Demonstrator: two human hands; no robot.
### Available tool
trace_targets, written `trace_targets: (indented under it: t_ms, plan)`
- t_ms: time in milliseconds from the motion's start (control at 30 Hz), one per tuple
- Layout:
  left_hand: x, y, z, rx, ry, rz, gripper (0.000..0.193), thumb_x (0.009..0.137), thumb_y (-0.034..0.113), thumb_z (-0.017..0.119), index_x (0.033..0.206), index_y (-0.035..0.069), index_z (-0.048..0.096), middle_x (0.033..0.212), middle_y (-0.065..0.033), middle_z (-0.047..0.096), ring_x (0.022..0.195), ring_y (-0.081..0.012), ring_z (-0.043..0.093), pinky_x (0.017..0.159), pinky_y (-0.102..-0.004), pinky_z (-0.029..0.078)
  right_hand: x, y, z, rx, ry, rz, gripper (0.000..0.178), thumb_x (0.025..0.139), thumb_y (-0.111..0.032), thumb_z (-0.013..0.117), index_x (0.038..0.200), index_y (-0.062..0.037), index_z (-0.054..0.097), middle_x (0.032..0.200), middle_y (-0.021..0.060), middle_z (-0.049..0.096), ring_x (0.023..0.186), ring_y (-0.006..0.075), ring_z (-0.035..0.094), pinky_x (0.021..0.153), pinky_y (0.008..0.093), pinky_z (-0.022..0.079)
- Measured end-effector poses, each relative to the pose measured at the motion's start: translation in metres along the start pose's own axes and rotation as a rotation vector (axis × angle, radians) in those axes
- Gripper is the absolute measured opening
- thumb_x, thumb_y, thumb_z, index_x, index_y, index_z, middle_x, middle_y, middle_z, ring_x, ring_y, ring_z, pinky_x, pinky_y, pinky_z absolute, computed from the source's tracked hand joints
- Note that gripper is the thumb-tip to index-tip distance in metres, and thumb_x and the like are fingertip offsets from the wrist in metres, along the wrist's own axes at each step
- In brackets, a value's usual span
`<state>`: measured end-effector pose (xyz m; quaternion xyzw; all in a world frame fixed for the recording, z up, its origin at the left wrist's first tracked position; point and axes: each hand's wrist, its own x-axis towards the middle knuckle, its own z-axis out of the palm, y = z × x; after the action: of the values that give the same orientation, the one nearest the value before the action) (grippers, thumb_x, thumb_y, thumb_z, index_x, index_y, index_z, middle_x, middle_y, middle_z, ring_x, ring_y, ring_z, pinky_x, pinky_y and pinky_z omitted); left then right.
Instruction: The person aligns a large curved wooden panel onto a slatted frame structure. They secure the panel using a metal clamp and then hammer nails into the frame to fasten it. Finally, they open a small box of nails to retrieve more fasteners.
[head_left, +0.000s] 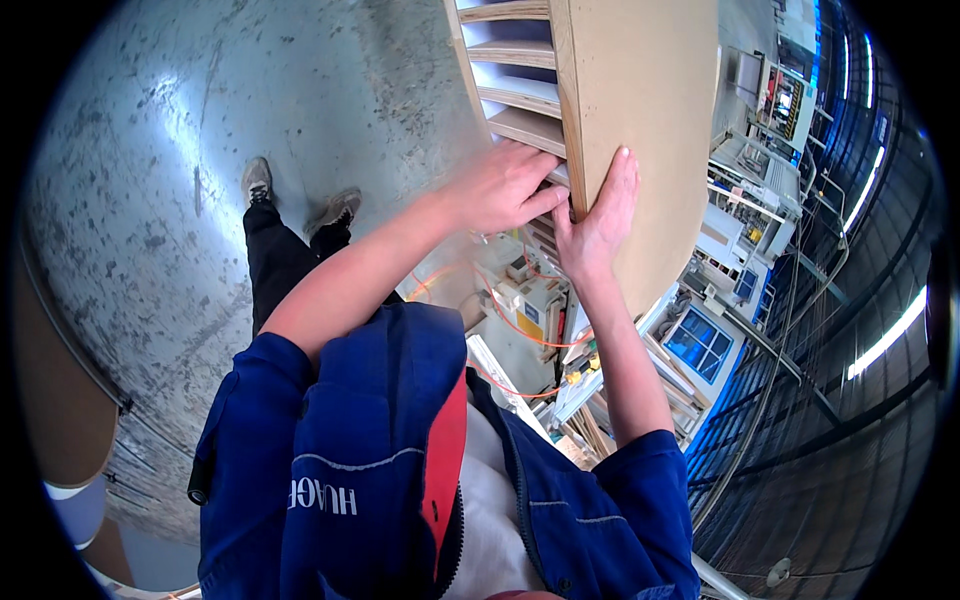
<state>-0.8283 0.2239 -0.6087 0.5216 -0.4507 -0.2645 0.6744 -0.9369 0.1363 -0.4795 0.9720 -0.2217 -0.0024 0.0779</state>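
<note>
Plywood shelf unit [620,80] stands right at the worker's hands, its broad tan side panel [665,190] facing up towards the right and a ladder of shelf boards [510,52] running along its left side. Speckled grey floor [150,200] spreads away to the left; over to the right, well apart from the hands, white machines [755,165] line up below a dark ribbed roof [850,430]. The worker's blue jacket [370,420] hangs unzipped over a pale shirt [495,500], and an orange hose [545,343] loops below the hands.

Right hand [600,215] lies against the tan panel, its fingers [622,175] together and stretched up along that face. The thumb stands wide of them, so the panel's plywood front edge [569,110] comes between thumb and fingers. Left hand [500,187] reaches across to the shelf boards, just left of the same edge, fingers bent; their tips are partly hidden there, and I can't tell whether they grip anything. Its thumb [545,203] points right, close by the other thumb.
</note>
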Motion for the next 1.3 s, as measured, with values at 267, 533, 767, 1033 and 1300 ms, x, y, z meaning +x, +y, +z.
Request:
trace_targets:
  t_ms: [267,533,767,1033,1300]
  plan:
    - [0.0,0.001,0.003,-0.012,0.025,-0.034,0.046,0.102,0.045,0.058,0.097,-0.001,0.063,0.097,-0.0218,0.066,0.098,-0.0406,0.062,0.091,-0.0507,0.045,0.004,-0.006,-0.001,-0.019,0.045,-0.011,0.096,0.084,-0.031,0.078,0.156,0.0096,0.03,0.153,0.0304,0.044,0.145,0.0479,0.04,0.122,0.058,0.029]
    - [0.0,-0.001,0.001,-0.024,-0.016,-0.048,0.042,0.104,0.041,0.056,0.093,0.001,0.062,0.094,-0.0197,0.066,0.095,-0.0393,0.062,0.089,-0.0498,0.045,0.004,-0.008,-0.002,-0.008,0.04,0.006,0.096,0.082,-0.026,0.078,0.157,0.0091,0.03,0.153,0.0301,0.045,0.145,0.0474,0.041,0.122,0.0568,0.029]
    - [-0.002,0.009,-0.006,-0.019,0.053,-0.011,0.037,0.102,0.035,0.058,0.106,-0.001,0.063,0.107,-0.0216,0.064,0.105,-0.0399,0.06,0.094,-0.0492,0.046,0.003,-0.007,-0.002,-0.011,0.047,0.002,0.099,0.079,-0.025,0.079,0.157,0.0078,0.029,0.153,0.03,0.044,0.145,0.0469,0.04,0.123,0.0566,0.029]
    - [-0.028,0.028,-0.014,0.051,0.128,-0.06,0.046,0.097,0.023,0.065,0.136,-0.002,0.057,0.136,-0.0229,0.058,0.127,-0.0415,0.055,0.109,-0.0472,0.045,0.002,-0.005,-0.006,0.001,0.053,0.009,0.097,0.081,-0.032,0.078,0.157,0.0058,0.032,0.153,0.0304,0.044,0.146,0.0469,0.04,0.123,0.0566,0.029]
    - [-0.096,0.012,-0.071,0.273,-0.052,-0.302,0.045,0.1,0.019,0.064,0.142,0.005,0.058,0.118,-0.0196,0.071,0.111,-0.0347,0.069,0.098,-0.0416,0.054,0.005,-0.008,-0.02,0.173,0.039,0.115,0.095,0.084,-0.045,0.077,0.155,0.0031,0.035,0.157,0.0274,0.042,0.151,0.0441,0.034,0.127,0.0559,0.018]
